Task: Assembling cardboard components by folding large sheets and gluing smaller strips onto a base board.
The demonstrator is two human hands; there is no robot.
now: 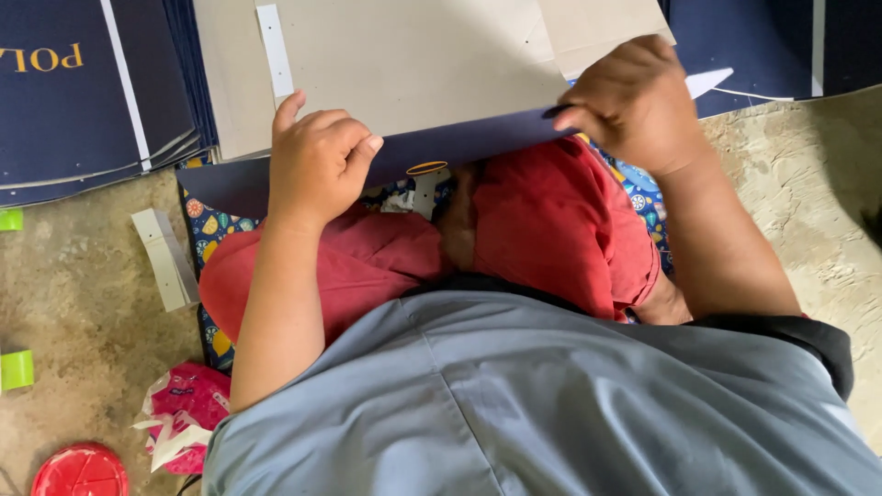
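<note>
Head view, looking down over the person's lap to the floor (pixel 808 184).

Left hand (pixel 317 165): curled into a loose fist, knuckles up, pressing on the near edge of a flat cardboard sheet (pixel 413 73). The thumb lies along the edge where the grey-brown face meets the folded navy flap (pixel 459 147). Whether the fingertips pinch the flap underneath, I cannot tell.

Right hand (pixel 634 106): fingers bent and bunched, gripping the same sheet at its near right corner, just below a smaller folded cardboard panel (pixel 602 28). Fingertips are hidden under the hand.

The sheet lies flat across the knees, grey side up, its far edge running out of view at the top. A white tape strip (pixel 274 50) sits near its left edge.

Surroundings:
- Stack of navy sheets (pixel 83 92) on the floor at the upper left, touching the sheet's left side.
- More navy sheets (pixel 763 46) at the upper right.
- Red trousers (pixel 551 220) and a patterned cushion (pixel 216 230) beneath the person.
- Folded white strip (pixel 165 257) on the floor, left of the cushion.
- Pink wrapper (pixel 188 413) and red lid (pixel 81 471) at the lower left corner.
- Green scraps (pixel 16 367) at the left edge.
</note>
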